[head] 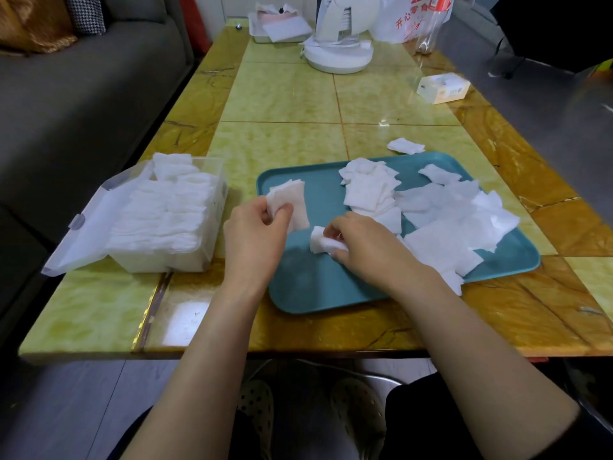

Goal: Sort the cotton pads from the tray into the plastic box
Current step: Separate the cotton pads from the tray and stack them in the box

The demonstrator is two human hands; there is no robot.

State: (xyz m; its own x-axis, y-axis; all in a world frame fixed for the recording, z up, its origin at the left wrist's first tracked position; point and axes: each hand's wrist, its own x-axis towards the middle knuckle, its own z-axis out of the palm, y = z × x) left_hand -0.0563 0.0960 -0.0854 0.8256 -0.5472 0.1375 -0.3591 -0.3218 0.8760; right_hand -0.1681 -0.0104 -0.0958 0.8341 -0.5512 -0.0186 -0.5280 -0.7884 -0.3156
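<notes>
A teal tray (308, 287) lies in front of me with several white square cotton pads (441, 214) heaped on its right half. My left hand (253, 235) holds a small stack of pads (292, 200) upright over the tray's left edge. Over the tray's middle, my right hand (361, 242) pinches a pad (320, 242). The clear plastic box (205, 260) stands to the left with its lid folded open and rows of pads (162, 210) packed inside.
One loose pad (405, 146) lies on the yellow tiled table behind the tray. Farther back stand a white appliance (338, 44), a small carton (442, 88), a plastic bag and a white tray of tissues. A grey sofa runs along the left.
</notes>
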